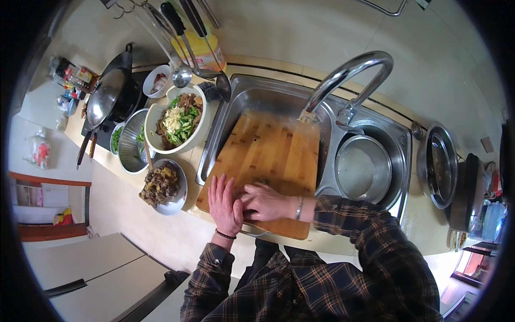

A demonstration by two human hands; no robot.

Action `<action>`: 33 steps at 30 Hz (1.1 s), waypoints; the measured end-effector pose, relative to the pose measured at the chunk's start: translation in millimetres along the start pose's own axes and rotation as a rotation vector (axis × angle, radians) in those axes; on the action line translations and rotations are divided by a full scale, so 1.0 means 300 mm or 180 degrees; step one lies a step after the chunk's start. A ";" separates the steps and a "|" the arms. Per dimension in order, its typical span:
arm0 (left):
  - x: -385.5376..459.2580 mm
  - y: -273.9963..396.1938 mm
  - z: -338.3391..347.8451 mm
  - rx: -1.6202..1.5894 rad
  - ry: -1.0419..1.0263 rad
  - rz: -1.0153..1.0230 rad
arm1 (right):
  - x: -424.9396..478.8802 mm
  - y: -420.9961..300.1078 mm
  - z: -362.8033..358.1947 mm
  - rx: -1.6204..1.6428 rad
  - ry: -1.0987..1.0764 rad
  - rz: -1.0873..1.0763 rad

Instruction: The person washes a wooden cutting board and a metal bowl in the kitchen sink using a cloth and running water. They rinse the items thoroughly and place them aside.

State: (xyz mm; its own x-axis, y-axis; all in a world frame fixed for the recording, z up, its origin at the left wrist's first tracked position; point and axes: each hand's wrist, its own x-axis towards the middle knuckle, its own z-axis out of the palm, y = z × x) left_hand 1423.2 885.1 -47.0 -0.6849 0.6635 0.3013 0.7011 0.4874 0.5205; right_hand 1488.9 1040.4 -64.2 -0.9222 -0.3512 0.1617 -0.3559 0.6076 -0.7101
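Note:
A wooden cutting board (pixel 273 149) lies across the left basin of a steel sink (pixel 241 96), its near end reaching over the counter edge. My left hand (pixel 224 207) rests flat on the board's near left part, fingers spread and thumb apart. Beside it, my right hand (pixel 267 201) is pressed onto the board with bent fingers. Something dark shows under and beyond those fingers; whether the hand grips it is hidden. Above the board's far end is the mouth of a chrome faucet (pixel 354 76). The board's surface looks wet there.
Left of the sink stand a white bowl of meat and sliced peppers (pixel 200 135), a metal colander (pixel 130 155) and a plate of dark food (pixel 180 201). Ladles (pixel 183 75) hang above. A metal pot (pixel 364 171) sits in the right basin; a steel basin (pixel 436 165) stands farther right.

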 end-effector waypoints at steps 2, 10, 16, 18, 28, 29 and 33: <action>-0.007 -0.003 -0.003 0.0377 -0.0477 -0.0010 | -0.119 -0.007 -0.066 0.0118 -0.0069 -0.0306; 0.037 0.067 0.026 0.1326 -0.1312 0.0127 | -0.520 0.321 -0.308 -0.0938 0.0474 0.0508; 0.204 0.040 0.170 -0.0700 -0.1614 -0.0484 | -0.555 0.090 -0.326 0.0286 0.1750 0.1899; 0.303 0.027 0.298 -0.2879 -0.1353 -0.1668 | -0.606 0.014 -0.256 -0.0379 0.1293 0.1552; 0.654 0.365 0.505 -0.6287 -0.1152 -0.2856 | -0.660 0.265 -0.555 -0.2035 0.2163 0.2484; 0.659 0.352 0.503 -0.6416 -0.1024 -0.2826 | -0.644 0.262 -0.529 -0.1802 0.2089 0.2715; 0.669 0.352 0.480 -0.6596 -0.0976 -0.2510 | -0.639 0.234 -0.440 -0.1748 0.2122 0.2905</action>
State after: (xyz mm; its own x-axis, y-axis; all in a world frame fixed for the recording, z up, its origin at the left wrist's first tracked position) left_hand 1388.4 1151.3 -46.6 -0.4503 0.8361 -0.3135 -0.8717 -0.3355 0.3572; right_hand 1620.8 1244.3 -54.5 -0.7049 0.6831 0.1907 0.5830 0.7112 -0.3928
